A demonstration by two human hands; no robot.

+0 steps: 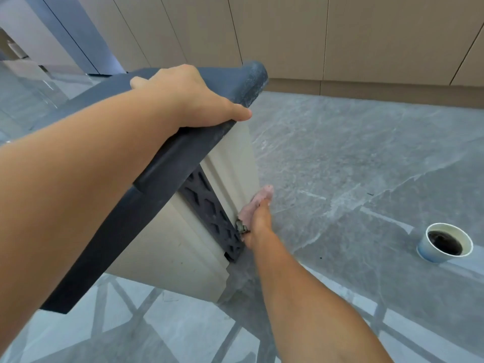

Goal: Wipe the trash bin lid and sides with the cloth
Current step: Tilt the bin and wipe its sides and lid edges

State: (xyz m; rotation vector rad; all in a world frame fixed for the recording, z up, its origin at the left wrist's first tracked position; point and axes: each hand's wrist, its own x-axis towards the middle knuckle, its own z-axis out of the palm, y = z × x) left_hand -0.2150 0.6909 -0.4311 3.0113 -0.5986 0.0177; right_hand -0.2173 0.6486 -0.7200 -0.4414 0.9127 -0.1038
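A beige trash bin [167, 247] with a dark grey lid [167, 163] and a dark lattice panel [209, 213] down its corner stands tilted on the floor. My left hand [193, 98] grips the lid's far edge, thumb over the rim. My right hand [258, 216] presses flat against the bin's right side, low down. A small bit of greyish cloth [241, 227] shows under the palm; most of it is hidden by the hand.
A paper cup [445, 243] with dark liquid stands on the grey marble floor [366, 166] to the right. Beige cabinet fronts [340, 35] run along the back. A grey door frame [73, 35] rises at the upper left.
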